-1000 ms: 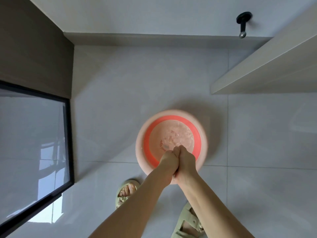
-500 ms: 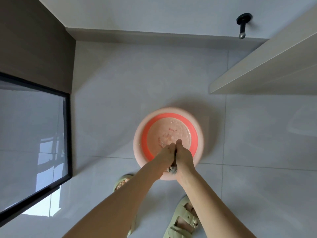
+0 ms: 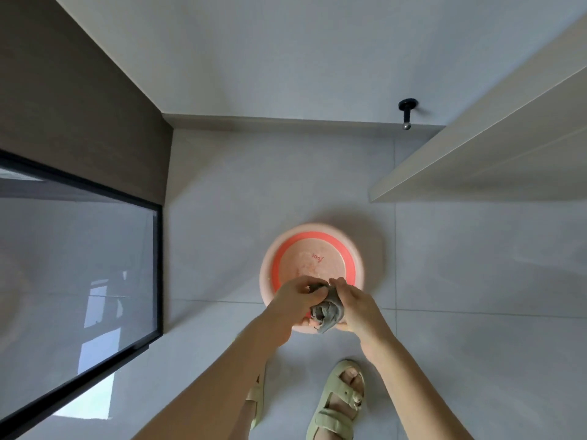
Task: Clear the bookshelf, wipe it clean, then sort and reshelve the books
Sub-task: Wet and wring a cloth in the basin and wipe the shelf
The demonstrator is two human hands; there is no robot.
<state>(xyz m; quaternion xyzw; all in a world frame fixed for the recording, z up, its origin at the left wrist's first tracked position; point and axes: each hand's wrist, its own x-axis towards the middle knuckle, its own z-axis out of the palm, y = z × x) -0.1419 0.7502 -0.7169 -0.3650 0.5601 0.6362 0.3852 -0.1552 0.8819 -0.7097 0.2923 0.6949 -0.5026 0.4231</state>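
Note:
A pink basin (image 3: 362, 258) with an orange inner ring stands on the grey tiled floor and holds a little water. Above its near rim I hold a wet grey cloth (image 3: 327, 309), twisted into a bunch. My left hand (image 3: 295, 300) grips the cloth's upper end and my right hand (image 3: 355, 304) grips its right side. No books are in view.
A white shelf board (image 3: 476, 144) juts in from the right above the floor. A black-framed glass panel (image 3: 79, 265) fills the left. A black doorstop (image 3: 407, 114) sits at the far wall. My feet in green sandals (image 3: 336, 404) stand just behind the basin.
My hands have risen from the basin and drawn apart, and the grey cloth now shows between them. The view has pulled back and up.

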